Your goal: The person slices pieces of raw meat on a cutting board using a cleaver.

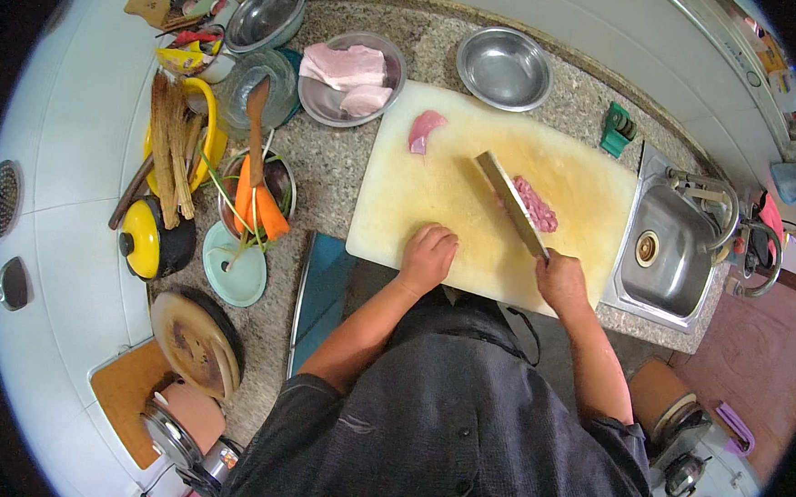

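Observation:
My right hand [563, 282] grips the handle of a cleaver [513, 204], whose blade slants up and left over a large white plastic cutting board [387, 200]. Just right of the blade lies a small heap of cut raw meat [536, 206]. Another piece of raw meat [424, 130] rests alone near the board's upper left. My left hand [430, 254] is at the board's lower edge, its fingers curled loosely over the surface, with no object seen in it. Whether the blade touches the board I cannot tell.
Beyond the board stand a steel bowl [505, 68] and a steel basin [395, 101] with large raw meat slabs [347, 68]. A green sharpener-like tool [617, 130] and a sink [667, 258] are at the right. Carrots [270, 217] on a bowl, a yellow-lidded pot [142, 240] and a glass bowl stand left.

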The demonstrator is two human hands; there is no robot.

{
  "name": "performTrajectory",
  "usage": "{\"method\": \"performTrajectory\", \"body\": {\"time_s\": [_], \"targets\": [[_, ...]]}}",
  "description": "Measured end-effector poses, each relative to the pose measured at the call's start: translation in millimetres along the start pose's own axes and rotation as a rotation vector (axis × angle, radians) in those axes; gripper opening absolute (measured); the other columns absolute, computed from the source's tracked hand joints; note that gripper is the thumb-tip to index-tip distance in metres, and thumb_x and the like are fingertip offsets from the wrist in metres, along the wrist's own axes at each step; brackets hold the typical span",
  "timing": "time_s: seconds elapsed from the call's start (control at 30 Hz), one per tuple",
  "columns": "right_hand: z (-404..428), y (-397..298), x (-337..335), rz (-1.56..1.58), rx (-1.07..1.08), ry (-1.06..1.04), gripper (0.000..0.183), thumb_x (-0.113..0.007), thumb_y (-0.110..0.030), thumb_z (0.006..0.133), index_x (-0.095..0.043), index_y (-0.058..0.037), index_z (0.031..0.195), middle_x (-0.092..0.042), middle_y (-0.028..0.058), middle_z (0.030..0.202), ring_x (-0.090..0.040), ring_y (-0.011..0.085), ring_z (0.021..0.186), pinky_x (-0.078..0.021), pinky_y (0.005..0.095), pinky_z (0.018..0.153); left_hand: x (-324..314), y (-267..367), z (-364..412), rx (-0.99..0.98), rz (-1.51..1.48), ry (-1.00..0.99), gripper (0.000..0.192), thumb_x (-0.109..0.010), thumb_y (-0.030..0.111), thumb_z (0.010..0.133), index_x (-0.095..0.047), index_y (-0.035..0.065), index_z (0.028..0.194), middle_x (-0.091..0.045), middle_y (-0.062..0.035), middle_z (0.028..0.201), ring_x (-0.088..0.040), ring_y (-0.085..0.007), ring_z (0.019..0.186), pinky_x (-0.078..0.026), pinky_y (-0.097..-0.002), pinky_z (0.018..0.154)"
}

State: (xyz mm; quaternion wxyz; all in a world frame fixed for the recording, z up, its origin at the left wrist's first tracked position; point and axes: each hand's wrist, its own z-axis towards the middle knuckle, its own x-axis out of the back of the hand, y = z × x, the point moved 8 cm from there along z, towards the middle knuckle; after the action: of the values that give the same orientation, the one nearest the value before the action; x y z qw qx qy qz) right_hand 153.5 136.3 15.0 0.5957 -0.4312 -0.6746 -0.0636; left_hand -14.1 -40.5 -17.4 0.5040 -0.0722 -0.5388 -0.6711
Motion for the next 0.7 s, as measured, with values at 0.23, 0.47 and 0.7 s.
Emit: {"method": "performTrajectory", "body": {"time_s": [0.23, 0.47, 0.7], "targets": [[-15.3, -7.5, 21.4, 0.109, -0.032, -0.003, 0.022, -0.06, -0.017, 0.09, -0.068, 0.0031, 0.089, -0.063, 0.0281, 0.071, -0.064, 0.0463, 0.067, -0.0533, 0.0512, 0.065, 48.2, -72.5, 57.0, 0.191, 0.197, 0.134, 0.033, -0.075, 0.01, 0.079, -0.064, 0.0023, 0.109, -0.062, -0.0151, 0.109, -0.059, -0.036, 0.102, -0.05, -0.0441, 0.087], [-1.2, 50.9, -23.4, 0.457, -0.223, -0.222, 0.03, -0.064, -0.023, 0.092, -0.065, 0.0028, 0.077, -0.059, 0.0206, 0.057, -0.059, 0.0309, 0.048, -0.0478, 0.0415, 0.051, 31.0, -101.7, 119.6, 0.255, 0.39, -0.006, 0.057, -0.083, 0.02, 0.073, -0.057, 0.0014, 0.121, -0.059, -0.0163, 0.114, -0.055, -0.0352, 0.109, -0.047, -0.0432, 0.093], [19.3, 80.2, 6.5, 0.972, -0.448, -0.17, 0.029, -0.063, -0.019, 0.094, -0.056, -0.004, 0.071, -0.05, 0.0023, 0.054, -0.048, 0.0145, 0.042, -0.0396, 0.0322, 0.041, 10.3, -117.0, 138.2, 0.301, 0.487, -0.081, 0.05, -0.079, 0.014, 0.075, -0.058, 0.0051, 0.12, -0.061, -0.0147, 0.106, -0.058, -0.0351, 0.102, -0.05, -0.0451, 0.086]]}}
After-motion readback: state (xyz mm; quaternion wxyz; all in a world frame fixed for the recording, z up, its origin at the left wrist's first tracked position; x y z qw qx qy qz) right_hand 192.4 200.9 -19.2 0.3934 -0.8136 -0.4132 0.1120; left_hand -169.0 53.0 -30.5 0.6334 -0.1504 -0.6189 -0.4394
